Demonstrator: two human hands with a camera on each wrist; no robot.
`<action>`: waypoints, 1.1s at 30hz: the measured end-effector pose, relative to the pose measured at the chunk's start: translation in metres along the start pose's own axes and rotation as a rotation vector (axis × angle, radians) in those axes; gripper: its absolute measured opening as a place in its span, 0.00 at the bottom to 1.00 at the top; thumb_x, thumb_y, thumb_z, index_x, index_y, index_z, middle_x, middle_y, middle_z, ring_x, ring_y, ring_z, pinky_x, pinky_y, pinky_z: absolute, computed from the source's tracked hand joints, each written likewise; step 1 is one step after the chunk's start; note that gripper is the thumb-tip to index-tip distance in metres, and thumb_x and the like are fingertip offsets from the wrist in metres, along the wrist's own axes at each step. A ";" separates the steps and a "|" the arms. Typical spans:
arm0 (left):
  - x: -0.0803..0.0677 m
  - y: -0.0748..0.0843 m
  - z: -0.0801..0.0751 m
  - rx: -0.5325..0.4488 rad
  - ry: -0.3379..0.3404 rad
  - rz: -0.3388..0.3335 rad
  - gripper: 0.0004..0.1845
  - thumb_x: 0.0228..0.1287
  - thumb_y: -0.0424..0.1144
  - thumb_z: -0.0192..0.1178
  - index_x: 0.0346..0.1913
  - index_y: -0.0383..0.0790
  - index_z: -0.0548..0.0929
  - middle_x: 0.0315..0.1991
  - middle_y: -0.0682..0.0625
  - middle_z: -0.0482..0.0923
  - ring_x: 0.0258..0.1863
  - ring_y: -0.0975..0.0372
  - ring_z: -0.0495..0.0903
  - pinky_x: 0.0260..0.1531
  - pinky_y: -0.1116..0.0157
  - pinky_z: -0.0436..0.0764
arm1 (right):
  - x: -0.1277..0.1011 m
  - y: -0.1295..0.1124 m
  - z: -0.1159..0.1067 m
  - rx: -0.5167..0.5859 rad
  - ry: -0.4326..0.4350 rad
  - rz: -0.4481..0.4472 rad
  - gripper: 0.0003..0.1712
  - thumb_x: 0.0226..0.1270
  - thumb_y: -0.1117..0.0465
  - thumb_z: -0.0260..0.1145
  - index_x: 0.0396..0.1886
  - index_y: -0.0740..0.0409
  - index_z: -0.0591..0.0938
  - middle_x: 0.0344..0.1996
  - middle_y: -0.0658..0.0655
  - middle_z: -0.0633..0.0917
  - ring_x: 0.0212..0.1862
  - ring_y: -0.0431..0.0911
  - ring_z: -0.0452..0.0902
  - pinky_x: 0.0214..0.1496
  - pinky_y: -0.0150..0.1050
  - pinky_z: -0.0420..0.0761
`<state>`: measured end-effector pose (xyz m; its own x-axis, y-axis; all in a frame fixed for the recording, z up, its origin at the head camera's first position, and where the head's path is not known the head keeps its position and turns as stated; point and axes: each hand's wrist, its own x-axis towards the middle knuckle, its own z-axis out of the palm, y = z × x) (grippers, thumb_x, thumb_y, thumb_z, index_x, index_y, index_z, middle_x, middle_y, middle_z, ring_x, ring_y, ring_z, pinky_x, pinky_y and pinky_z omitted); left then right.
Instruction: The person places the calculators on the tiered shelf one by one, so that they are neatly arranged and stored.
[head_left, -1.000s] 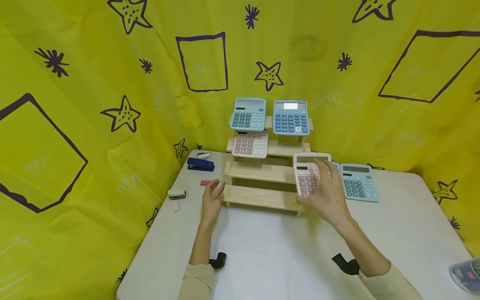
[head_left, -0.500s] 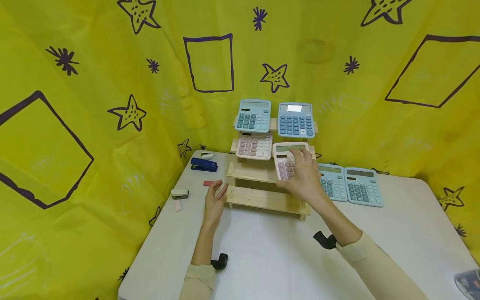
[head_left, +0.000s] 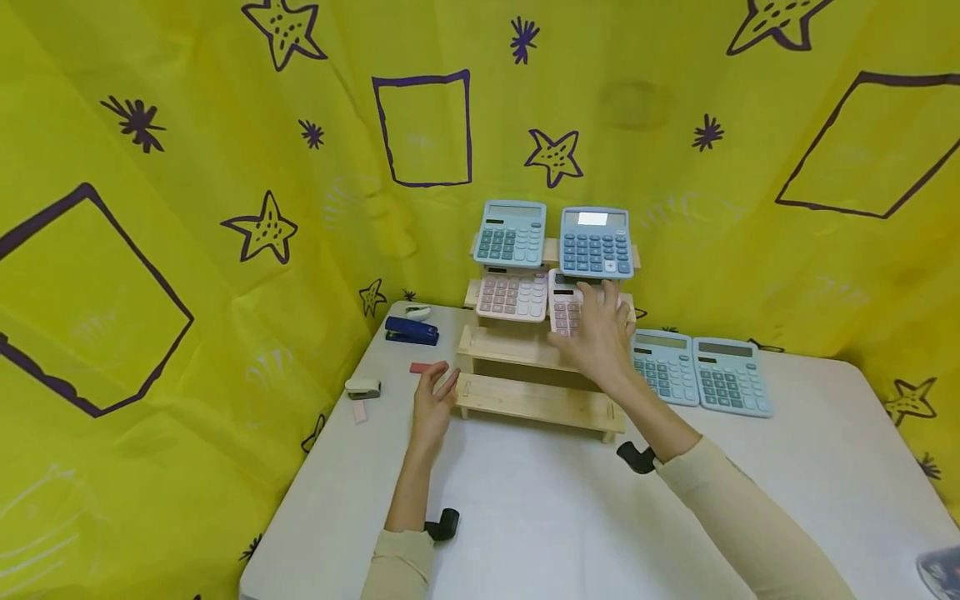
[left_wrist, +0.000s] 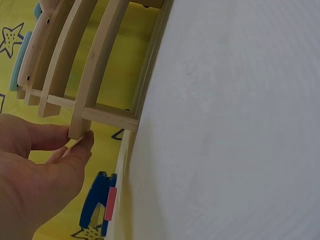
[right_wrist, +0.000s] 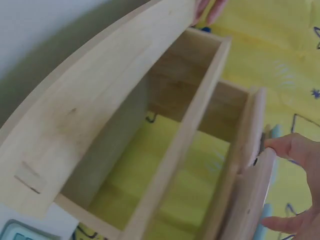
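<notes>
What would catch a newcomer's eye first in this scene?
The stepped wooden display rack at the table's back, with two blue calculators on its top tier. On the second tier the right hand holds a pink calculator beside another pink one. The left hand touches the rack's left end.

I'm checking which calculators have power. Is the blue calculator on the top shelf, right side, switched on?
Apparently on: the blue calculator has a display glowing bright white, while the teal calculator beside it shows a dull display.
</notes>
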<state>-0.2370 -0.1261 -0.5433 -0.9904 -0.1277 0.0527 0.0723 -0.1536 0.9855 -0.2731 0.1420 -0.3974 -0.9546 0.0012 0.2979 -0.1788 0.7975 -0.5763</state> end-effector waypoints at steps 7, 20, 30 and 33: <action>0.001 -0.005 0.006 -0.018 -0.010 -0.005 0.30 0.71 0.15 0.50 0.74 0.25 0.62 0.77 0.30 0.58 0.73 0.44 0.71 0.68 0.60 0.76 | 0.004 0.017 0.010 -0.049 0.008 0.010 0.50 0.66 0.44 0.74 0.79 0.61 0.63 0.80 0.77 0.48 0.76 0.84 0.34 0.76 0.79 0.37; -0.002 -0.002 0.007 -0.005 -0.001 0.000 0.30 0.70 0.14 0.49 0.74 0.25 0.63 0.77 0.31 0.59 0.73 0.43 0.71 0.67 0.61 0.77 | 0.003 0.035 0.018 -0.047 0.086 -0.057 0.43 0.77 0.42 0.63 0.79 0.62 0.64 0.79 0.75 0.55 0.80 0.77 0.37 0.83 0.66 0.35; 0.000 -0.001 0.003 -0.011 0.005 -0.006 0.29 0.72 0.15 0.50 0.74 0.26 0.63 0.77 0.32 0.59 0.73 0.45 0.71 0.67 0.65 0.77 | -0.047 0.097 -0.015 0.038 0.242 -0.201 0.37 0.70 0.58 0.73 0.71 0.71 0.71 0.74 0.74 0.64 0.67 0.75 0.67 0.48 0.70 0.80; 0.001 -0.002 0.000 -0.007 0.008 -0.009 0.29 0.72 0.16 0.50 0.74 0.27 0.63 0.77 0.33 0.59 0.73 0.44 0.70 0.67 0.63 0.76 | -0.060 0.127 -0.023 0.001 0.218 -0.148 0.37 0.69 0.58 0.73 0.71 0.71 0.70 0.73 0.74 0.65 0.66 0.76 0.67 0.46 0.72 0.79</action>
<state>-0.2379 -0.1260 -0.5450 -0.9901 -0.1339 0.0427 0.0643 -0.1615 0.9848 -0.2330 0.2576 -0.4707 -0.8444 0.0148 0.5356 -0.3129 0.7979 -0.5153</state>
